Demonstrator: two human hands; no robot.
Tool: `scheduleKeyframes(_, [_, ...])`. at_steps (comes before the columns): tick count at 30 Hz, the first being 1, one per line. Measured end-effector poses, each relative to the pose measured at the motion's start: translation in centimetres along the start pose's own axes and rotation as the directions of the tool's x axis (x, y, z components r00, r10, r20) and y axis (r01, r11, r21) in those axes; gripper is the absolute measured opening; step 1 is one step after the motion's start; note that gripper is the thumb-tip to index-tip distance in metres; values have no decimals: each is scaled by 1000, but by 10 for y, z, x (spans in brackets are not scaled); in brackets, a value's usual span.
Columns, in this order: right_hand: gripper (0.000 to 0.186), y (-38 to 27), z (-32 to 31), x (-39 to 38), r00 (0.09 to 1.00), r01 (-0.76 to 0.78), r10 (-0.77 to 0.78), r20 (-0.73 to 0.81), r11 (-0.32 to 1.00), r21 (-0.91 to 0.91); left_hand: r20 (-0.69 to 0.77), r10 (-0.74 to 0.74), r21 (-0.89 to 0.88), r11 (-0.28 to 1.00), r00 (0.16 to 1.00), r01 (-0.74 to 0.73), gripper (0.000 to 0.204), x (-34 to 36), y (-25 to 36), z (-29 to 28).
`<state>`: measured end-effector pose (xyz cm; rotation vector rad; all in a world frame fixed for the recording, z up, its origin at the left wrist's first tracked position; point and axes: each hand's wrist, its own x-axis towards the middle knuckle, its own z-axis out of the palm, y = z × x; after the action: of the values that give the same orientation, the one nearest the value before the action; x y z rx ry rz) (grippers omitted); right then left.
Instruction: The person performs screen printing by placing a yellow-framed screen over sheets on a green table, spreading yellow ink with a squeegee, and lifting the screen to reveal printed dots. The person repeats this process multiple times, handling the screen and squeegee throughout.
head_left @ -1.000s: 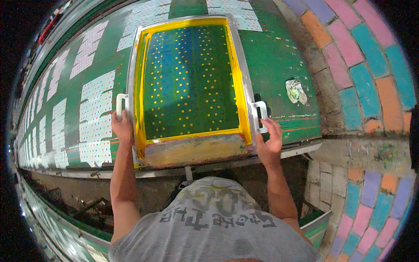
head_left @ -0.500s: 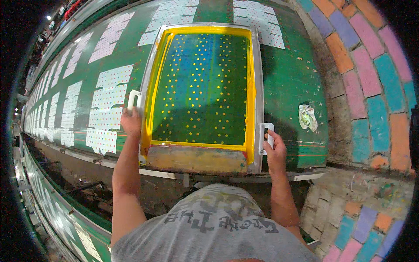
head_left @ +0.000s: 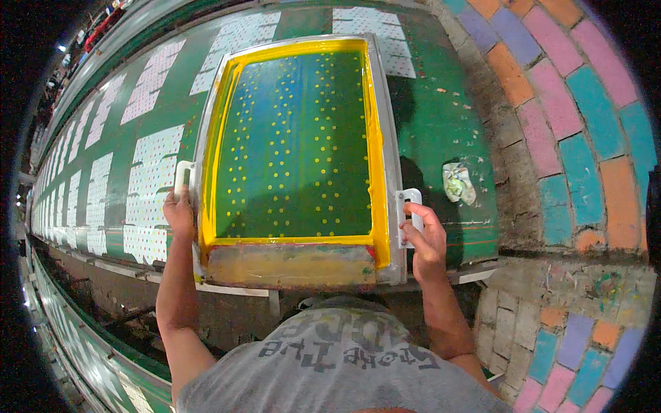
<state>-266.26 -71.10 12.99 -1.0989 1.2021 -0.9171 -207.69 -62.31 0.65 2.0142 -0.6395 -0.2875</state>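
The left hand [head_left: 180, 217] is closed around the lower part of the white left handle [head_left: 183, 172]; the fingers of the right hand [head_left: 428, 244] bend over the white right handle [head_left: 412, 193], though how firmly they hold it I cannot tell. Both handles stick out from the sides of a grey frame [head_left: 386, 117], which is over the bench [head_left: 441, 131] toward its right end, its near side at the bench's near edge; whether it rests flat or is slightly raised I cannot tell. Inside the frame, yellow paint [head_left: 374, 138] lines all four sides of the mesh [head_left: 296, 165], thick down the right. The mesh is green with a bluish stretch, dotted with yellow. Between the paint and the frame's near side runs a stained brown strip [head_left: 289, 265]. Left of the frame, dotted white sheets [head_left: 155, 193] lie in a row along the bench's near edge, and a second row [head_left: 155, 79] runs along the far edge. Right of the frame, a crumpled white-and-green rag [head_left: 458, 184] lies near the bench's right end, beyond which are painted bricks [head_left: 578, 168].
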Motion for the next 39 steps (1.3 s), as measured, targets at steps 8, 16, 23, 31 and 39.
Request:
scheduleKeyframes(8, [47,-26,-132,21,998,37,-33,-50,996,82,188,-257,-302,903,948,305,36,-80,112,39])
scheduleKeyframes(16, [45,-34,-304,39,993,115,-115,3,993,4,124,-331,-340,872,935,354,49,-218,182,113])
scheduleKeyframes(23, [48,-9,-348,83,998,31,-35,56,998,59,71,-404,-409,822,912,396,47,-242,171,149])
scheduleKeyframes(31, [48,35,-366,121,991,130,-131,14,990,46,123,-372,-534,756,920,377,39,-239,157,226])
scheduleKeyframes(39, [44,26,-412,184,986,153,-155,66,987,39,140,-394,-487,771,908,410,37,-269,188,267])
